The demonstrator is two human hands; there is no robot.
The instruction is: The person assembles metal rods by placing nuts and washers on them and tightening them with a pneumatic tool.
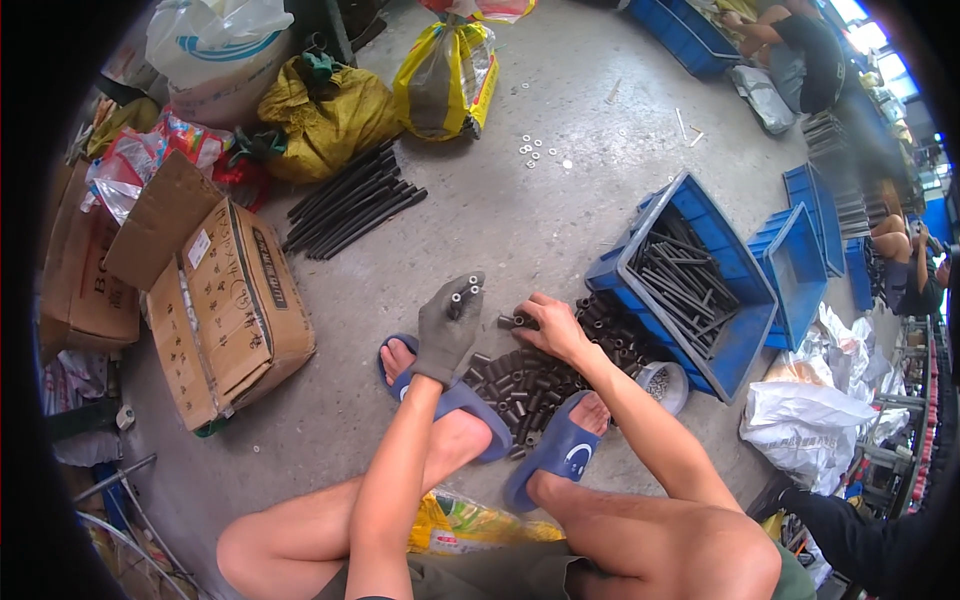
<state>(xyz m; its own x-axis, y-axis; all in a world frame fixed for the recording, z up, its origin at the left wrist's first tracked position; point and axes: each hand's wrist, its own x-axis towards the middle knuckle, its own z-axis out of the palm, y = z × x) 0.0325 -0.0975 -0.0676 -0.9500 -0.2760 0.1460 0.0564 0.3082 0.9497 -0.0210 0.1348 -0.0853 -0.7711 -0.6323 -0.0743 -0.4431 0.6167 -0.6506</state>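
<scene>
My left hand (445, 335), in a grey glove, is closed around a few dark pieces whose ends carry pale metal rings (457, 297). Their full shape is hidden by the fingers. Just to its right, the fingers of my bare right hand (556, 328) pinch a short dark tube (507, 322). Below both hands a pile of short dark tubes (525, 380) lies on the floor between my blue slippers (552, 463). A round bowl (680, 391) of small metal parts stands at the pile's right edge.
A blue crate (752, 358) of long black rods stands to the right. More black rods (350, 208) lie ahead left, near a cardboard box (225, 300) and sacks (330, 115). Loose white washers (530, 150) dot the floor. Other people (805, 60) sit at far right.
</scene>
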